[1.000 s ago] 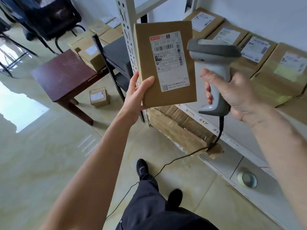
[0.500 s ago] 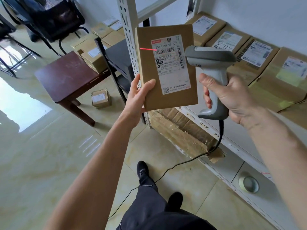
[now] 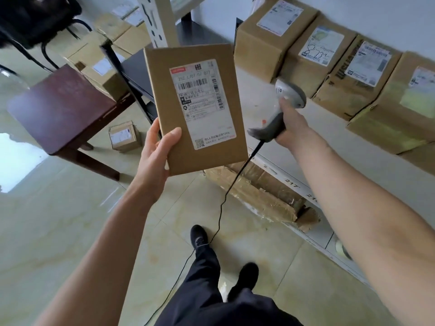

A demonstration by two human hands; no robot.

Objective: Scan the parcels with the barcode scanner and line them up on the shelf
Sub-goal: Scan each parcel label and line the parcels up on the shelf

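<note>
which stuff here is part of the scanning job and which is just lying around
Job: flat parcel in left hand; barcode scanner in right hand; shelf; lined-up parcels.
Lying about: dark stool; tape roll; black chair.

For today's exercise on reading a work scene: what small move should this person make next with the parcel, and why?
Probably set the scanner down on the shelf and carry the parcel to the open end of the row of boxes. The right hand holds the scanner over the shelf, aimed away from the label; the left hand grips the parcel's lower corner, off the shelf.
</note>
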